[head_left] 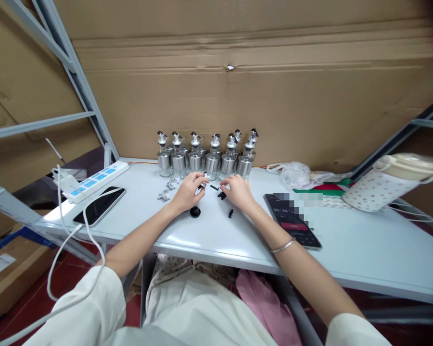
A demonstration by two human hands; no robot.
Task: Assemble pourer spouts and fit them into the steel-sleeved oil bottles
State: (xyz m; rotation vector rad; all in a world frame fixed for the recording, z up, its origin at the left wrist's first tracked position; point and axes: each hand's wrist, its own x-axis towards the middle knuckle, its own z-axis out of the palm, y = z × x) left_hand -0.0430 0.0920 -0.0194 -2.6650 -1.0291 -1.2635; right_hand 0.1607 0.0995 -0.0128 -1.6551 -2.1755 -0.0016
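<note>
My left hand is closed in a pinch on a small silver-and-black pourer spout, partly hidden by the fingers. My right hand is beside it, with fingertips drawn together; what they hold, if anything, is too small to make out. A thin black strip shows between the two hands, close to the right fingertips. Small black pieces are under the right hand, and another black piece lies nearer me. A round black cap rests below my left hand. Silver spouts lie to its left.
Several glass-and-steel bottles with pourer tops stand along the cardboard wall. A phone, a power strip and a white cable are on the left. On the right are another phone, a plastic bag and a dotted jug.
</note>
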